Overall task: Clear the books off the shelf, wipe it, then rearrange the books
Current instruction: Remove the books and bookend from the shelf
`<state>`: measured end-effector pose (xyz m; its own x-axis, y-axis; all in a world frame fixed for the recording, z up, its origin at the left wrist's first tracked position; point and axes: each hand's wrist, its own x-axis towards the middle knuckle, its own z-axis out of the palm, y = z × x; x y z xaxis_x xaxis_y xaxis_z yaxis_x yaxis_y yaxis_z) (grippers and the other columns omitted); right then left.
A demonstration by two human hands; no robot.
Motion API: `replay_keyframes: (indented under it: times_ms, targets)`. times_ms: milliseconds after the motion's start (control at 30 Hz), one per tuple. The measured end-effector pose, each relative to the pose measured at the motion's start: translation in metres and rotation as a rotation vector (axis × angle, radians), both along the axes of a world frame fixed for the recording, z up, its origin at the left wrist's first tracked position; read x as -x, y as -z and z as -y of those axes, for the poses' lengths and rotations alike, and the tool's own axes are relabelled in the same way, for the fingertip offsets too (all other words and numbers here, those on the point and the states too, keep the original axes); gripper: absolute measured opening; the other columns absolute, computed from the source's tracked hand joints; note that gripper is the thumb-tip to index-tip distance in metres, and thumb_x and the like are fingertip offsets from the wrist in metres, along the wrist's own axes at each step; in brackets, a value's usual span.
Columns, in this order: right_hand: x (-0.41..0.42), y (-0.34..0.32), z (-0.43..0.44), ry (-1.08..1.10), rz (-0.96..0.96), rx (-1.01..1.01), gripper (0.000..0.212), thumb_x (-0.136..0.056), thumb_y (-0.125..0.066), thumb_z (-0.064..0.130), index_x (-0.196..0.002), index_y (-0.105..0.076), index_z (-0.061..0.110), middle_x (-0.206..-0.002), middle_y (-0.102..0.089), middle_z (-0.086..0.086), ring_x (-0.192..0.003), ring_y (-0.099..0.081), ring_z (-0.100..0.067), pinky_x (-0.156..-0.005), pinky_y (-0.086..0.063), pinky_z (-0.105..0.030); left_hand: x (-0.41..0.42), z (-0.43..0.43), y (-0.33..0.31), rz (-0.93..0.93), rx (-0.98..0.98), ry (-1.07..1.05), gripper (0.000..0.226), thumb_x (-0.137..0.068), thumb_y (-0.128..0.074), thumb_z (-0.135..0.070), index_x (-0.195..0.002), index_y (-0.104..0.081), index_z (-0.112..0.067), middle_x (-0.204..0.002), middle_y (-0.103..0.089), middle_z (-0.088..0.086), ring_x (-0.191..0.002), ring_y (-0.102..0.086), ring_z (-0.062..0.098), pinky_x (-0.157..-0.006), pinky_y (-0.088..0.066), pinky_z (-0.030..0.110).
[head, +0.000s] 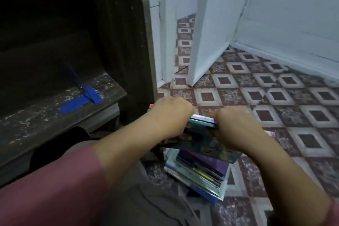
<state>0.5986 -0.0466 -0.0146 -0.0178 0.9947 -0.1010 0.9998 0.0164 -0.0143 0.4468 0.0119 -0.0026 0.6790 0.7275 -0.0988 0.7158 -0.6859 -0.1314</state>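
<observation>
Both hands are closed around a small bundle of books (pixel 201 134), the left hand (pixel 170 115) gripping one end and the right hand (pixel 234 126) the other. The spine lettering is too blurred to read. Just below lies a stack of books (pixel 200 172) on the tiled floor (pixel 275 88), beside the dusty dark shelf (pixel 45 115), which holds only a blue scrap (pixel 80 100).

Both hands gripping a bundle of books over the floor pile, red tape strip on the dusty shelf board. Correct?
Not quite: the tape strip is blue, not red, per the head view. Left hand and right hand do grip the books over the floor pile.
</observation>
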Motion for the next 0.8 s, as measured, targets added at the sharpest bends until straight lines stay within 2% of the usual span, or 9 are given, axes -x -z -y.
replay_keyframes:
  times_ms: [200, 300, 333, 400, 500, 567, 600, 667, 800]
  targets:
    - [-0.046, 0.049, -0.016, 0.121, 0.069, -0.061, 0.030, -0.092, -0.053, 0.029, -0.118, -0.057, 0.042, -0.095, -0.064, 0.001, -0.094, -0.064, -0.029, -0.063, -0.036, -0.031, -0.038, -0.033, 0.054, 0.074, 0.057, 0.021, 0.028, -0.091, -0.057, -0.027, -0.119, -0.053, -0.023, -0.113, -0.059, 0.005, -0.103, -0.058, 0.026, -0.068, -0.037, 0.034]
    - [-0.053, 0.091, -0.027, 0.175, 0.100, -0.203, 0.035, -0.092, -0.052, 0.018, -0.124, -0.057, 0.032, -0.101, -0.068, -0.001, -0.090, -0.065, -0.027, -0.062, -0.037, -0.030, -0.035, -0.050, 0.083, 0.165, 0.109, 0.000, 0.039, -0.095, -0.054, -0.030, -0.134, -0.047, -0.026, -0.125, -0.055, 0.001, -0.113, -0.052, 0.022, -0.081, -0.044, 0.035]
    - [-0.053, 0.110, -0.030, 0.188, 0.061, -0.252, 0.040, -0.090, -0.056, 0.014, -0.128, -0.057, 0.026, -0.104, -0.069, -0.002, -0.092, -0.065, -0.028, -0.067, -0.042, -0.031, -0.030, -0.055, 0.094, 0.188, 0.142, -0.022, 0.041, -0.097, -0.052, -0.030, -0.137, -0.045, -0.027, -0.130, -0.052, 0.000, -0.116, -0.050, 0.021, -0.088, -0.046, 0.037]
    - [-0.049, 0.154, -0.030, 0.214, -0.006, -0.275, 0.050, -0.087, -0.059, 0.006, -0.135, -0.054, 0.017, -0.119, -0.066, -0.007, -0.106, -0.062, -0.030, -0.090, -0.048, -0.043, -0.019, -0.061, 0.118, 0.181, 0.225, -0.083, 0.043, -0.098, -0.051, -0.031, -0.140, -0.042, -0.028, -0.139, -0.046, -0.002, -0.123, -0.045, 0.020, -0.096, -0.046, 0.039]
    - [-0.035, 0.211, -0.015, 0.243, -0.001, -0.018, 0.061, -0.093, -0.049, 0.007, -0.150, -0.028, 0.016, -0.150, -0.038, -0.007, -0.136, -0.037, -0.031, -0.110, -0.030, -0.051, -0.008, -0.062, 0.148, 0.011, 0.358, -0.104, 0.046, -0.098, -0.049, -0.031, -0.143, -0.039, -0.029, -0.140, -0.044, -0.001, -0.125, -0.043, 0.021, -0.097, -0.045, 0.039]
    - [-0.024, 0.238, -0.001, 0.208, -0.002, 0.134, 0.064, -0.094, -0.049, 0.010, -0.150, -0.020, 0.013, -0.151, -0.031, -0.009, -0.134, -0.035, -0.033, -0.103, -0.038, -0.049, -0.009, -0.059, 0.158, -0.094, 0.413, -0.083, 0.046, -0.099, -0.049, -0.031, -0.144, -0.038, -0.030, -0.138, -0.045, 0.001, -0.124, -0.043, 0.023, -0.098, -0.044, 0.041]
    - [-0.019, 0.247, 0.004, 0.203, -0.010, 0.157, 0.061, -0.092, -0.051, 0.012, -0.147, -0.024, 0.011, -0.145, -0.035, -0.010, -0.127, -0.039, -0.032, -0.092, -0.045, -0.045, -0.010, -0.057, 0.161, -0.126, 0.429, -0.073, 0.045, -0.099, -0.048, -0.031, -0.142, -0.039, -0.030, -0.136, -0.046, 0.001, -0.123, -0.044, 0.023, -0.097, -0.044, 0.041]
    - [-0.014, 0.252, 0.006, 0.215, -0.036, 0.169, 0.053, -0.087, -0.061, 0.021, -0.133, -0.036, 0.012, -0.128, -0.042, -0.008, -0.112, -0.044, -0.028, -0.070, -0.045, -0.038, -0.012, -0.053, 0.166, -0.159, 0.445, -0.057, 0.043, -0.098, -0.050, -0.033, -0.140, -0.043, -0.031, -0.135, -0.048, 0.001, -0.121, -0.047, 0.024, -0.095, -0.045, 0.040]
    - [-0.018, 0.247, -0.003, 0.182, -0.039, 0.231, 0.059, -0.080, -0.072, 0.037, -0.125, -0.039, 0.017, -0.122, -0.041, -0.006, -0.110, -0.043, -0.026, -0.065, -0.046, -0.036, -0.008, -0.049, 0.165, -0.167, 0.435, -0.064, 0.046, -0.096, -0.055, -0.036, -0.140, -0.043, -0.028, -0.136, -0.048, 0.001, -0.123, -0.047, 0.023, -0.094, -0.046, 0.040]
